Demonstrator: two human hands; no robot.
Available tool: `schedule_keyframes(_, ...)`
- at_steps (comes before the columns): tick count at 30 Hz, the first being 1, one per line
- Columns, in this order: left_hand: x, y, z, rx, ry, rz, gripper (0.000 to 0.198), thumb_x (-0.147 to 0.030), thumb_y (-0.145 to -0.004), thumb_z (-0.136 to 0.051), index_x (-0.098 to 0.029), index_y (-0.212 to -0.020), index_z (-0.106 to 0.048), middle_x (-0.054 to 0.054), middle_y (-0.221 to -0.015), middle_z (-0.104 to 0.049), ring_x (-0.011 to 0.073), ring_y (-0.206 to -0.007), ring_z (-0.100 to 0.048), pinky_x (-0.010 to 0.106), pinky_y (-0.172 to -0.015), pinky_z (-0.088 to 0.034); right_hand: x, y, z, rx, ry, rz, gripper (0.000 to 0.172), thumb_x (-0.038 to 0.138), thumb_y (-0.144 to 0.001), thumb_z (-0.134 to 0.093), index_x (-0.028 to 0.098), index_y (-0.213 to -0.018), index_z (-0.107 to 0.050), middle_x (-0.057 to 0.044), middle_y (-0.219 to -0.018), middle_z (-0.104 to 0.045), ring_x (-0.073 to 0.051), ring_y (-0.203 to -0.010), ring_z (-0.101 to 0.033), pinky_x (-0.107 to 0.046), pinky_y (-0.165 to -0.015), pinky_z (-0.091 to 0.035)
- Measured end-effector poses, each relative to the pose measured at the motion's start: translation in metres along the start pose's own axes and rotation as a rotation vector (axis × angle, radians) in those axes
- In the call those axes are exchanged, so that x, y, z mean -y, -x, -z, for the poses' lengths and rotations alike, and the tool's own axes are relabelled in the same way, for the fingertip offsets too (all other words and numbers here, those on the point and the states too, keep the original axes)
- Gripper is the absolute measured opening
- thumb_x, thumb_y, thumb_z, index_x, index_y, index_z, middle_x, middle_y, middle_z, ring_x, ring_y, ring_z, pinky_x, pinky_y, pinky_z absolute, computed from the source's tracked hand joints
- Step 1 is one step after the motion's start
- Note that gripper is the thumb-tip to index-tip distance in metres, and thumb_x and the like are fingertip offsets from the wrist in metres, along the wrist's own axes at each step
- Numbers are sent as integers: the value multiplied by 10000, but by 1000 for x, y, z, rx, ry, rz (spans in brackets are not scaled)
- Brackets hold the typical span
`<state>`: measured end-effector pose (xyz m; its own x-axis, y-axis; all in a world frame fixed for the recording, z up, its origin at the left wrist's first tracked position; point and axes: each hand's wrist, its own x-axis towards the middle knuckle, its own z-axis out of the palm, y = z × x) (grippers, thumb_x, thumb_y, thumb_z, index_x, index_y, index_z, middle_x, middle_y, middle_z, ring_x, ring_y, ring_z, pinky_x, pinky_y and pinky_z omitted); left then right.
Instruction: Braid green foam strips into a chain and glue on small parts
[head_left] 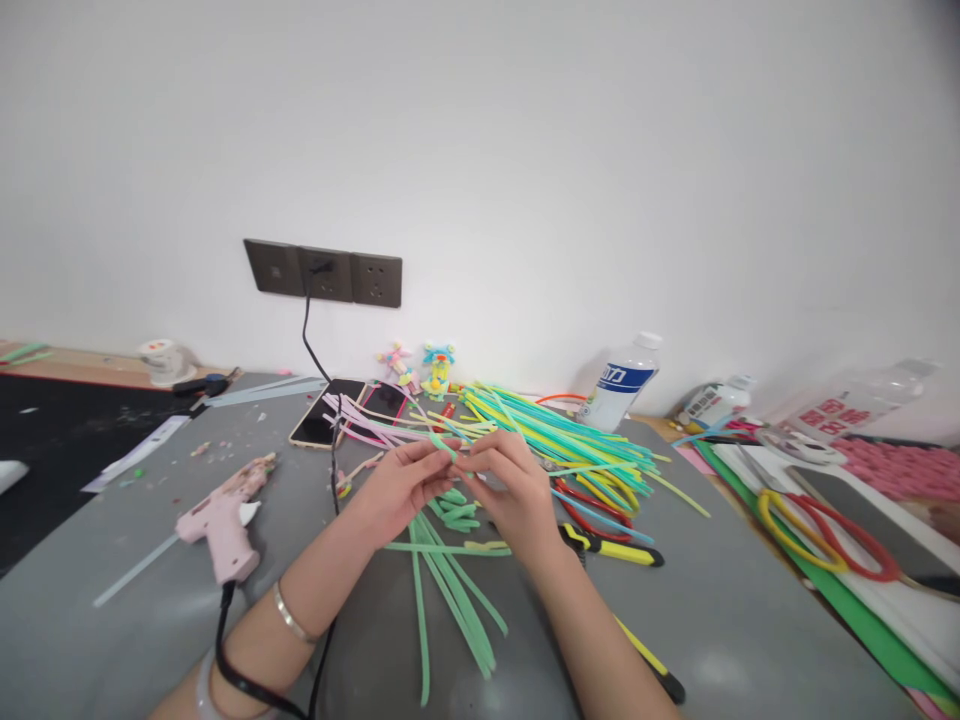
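Observation:
My left hand (397, 485) and my right hand (517, 495) meet over the middle of the table. Between their fingertips they pinch a light green pipe cleaner (442, 443); its lower part is hidden by the fingers. Just below lie several short folded green pipe-cleaner pieces (457, 512). Long green pipe cleaners (461, 610) fan out toward me, with one lying across them. Beyond my right hand spreads a bundle of yellow, green and blue pipe cleaners (574, 435). Pink ones (360, 425) lie behind my left hand.
A pink glue gun (225, 520) lies at left, its black cord passing by my left forearm. Yellow-black handled pliers (615, 548) rest right of my right hand. Phones (328, 415), two small pipe-cleaner figures (437, 372) and a bottle (619, 385) stand behind; scissors (817, 535) lie far right.

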<state>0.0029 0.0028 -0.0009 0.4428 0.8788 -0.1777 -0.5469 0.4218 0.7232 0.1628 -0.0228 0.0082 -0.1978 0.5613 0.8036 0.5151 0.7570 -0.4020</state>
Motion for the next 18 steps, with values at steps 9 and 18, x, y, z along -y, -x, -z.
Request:
schedule_keyframes(9,-3,1,-3,-19,7,12,336,-270,-508,-927,-138,-751,-737,-15,-585,-676,86,-559,-642,150,-510,-531,3,-2,2,9,-139,-8,135,76,-866,-627,209,-845,-631,-51,-831,-636,-187,-806,-623,-332,-721,-488)
schedule_keyframes(18,-7,4,-6,2,-60,-41,264,-213,-520,-917,-107,-620,-697,-8,-658,-700,69,-582,-639,153,-601,-545,4,-5,6,76,-236,-55,86,135,-867,-646,202,-820,-623,-48,-800,-627,-176,-745,-605,-308,-669,-500)
